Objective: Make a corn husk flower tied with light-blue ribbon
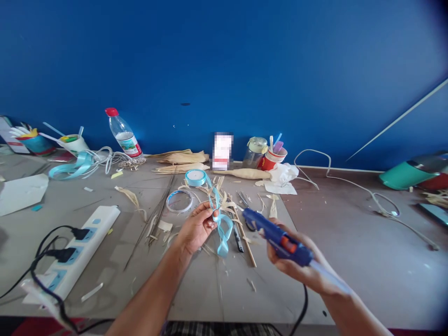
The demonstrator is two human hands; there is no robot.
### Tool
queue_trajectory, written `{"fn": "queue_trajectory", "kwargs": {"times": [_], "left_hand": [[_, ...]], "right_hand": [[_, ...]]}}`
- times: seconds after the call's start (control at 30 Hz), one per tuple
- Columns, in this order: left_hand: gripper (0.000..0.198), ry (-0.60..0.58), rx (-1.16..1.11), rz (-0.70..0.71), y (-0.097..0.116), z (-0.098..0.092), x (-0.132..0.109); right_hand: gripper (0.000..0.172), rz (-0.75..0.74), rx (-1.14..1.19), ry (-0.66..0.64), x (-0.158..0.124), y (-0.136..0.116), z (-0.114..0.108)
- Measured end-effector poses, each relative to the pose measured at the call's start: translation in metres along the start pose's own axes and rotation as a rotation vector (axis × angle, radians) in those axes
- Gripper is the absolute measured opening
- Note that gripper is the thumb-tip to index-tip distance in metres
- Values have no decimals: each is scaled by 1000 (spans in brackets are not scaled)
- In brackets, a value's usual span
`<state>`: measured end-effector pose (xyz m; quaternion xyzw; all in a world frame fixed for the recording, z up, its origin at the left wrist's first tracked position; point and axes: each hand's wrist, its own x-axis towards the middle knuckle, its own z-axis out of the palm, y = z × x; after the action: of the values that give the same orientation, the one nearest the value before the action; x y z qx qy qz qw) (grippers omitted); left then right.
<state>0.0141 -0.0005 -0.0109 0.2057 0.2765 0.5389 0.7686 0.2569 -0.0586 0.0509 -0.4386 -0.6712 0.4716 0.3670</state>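
Note:
My left hand [196,227] is closed in a pinch on a light blue ribbon [221,228], which loops down below my fingers and trails back to a ribbon spool [195,177] on the table. My right hand [301,268] grips a blue hot glue gun [276,235] with an orange trigger. Its nozzle points left, a short way from the ribbon loop. The gun's black cord drops off the table's front edge. Dry straw strips and thin sticks [231,205] lie scattered under both hands.
A white power strip [82,249] with black plugs lies at the front left. A roll of clear tape [179,201], a water bottle [123,133], cups of tools [273,157], a glass jar [255,151], corn husks [182,161] and a white cable [367,191] line the back by the blue wall.

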Motion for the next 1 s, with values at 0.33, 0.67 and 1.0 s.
{"fn": "queue_trajectory", "kwargs": {"times": [0.33,0.67,1.0], "left_hand": [[13,79,-9,65,-1,-2,1],[13,103,-22,78,0,-4,0],[17,118,-19,79,0,-2,-2]], "right_hand": [[13,-208,-190,-184,36,-7,35],[22,-245,-307,-125,41,-1,45],[30,-223,-344,-147,41,4,48]]}}
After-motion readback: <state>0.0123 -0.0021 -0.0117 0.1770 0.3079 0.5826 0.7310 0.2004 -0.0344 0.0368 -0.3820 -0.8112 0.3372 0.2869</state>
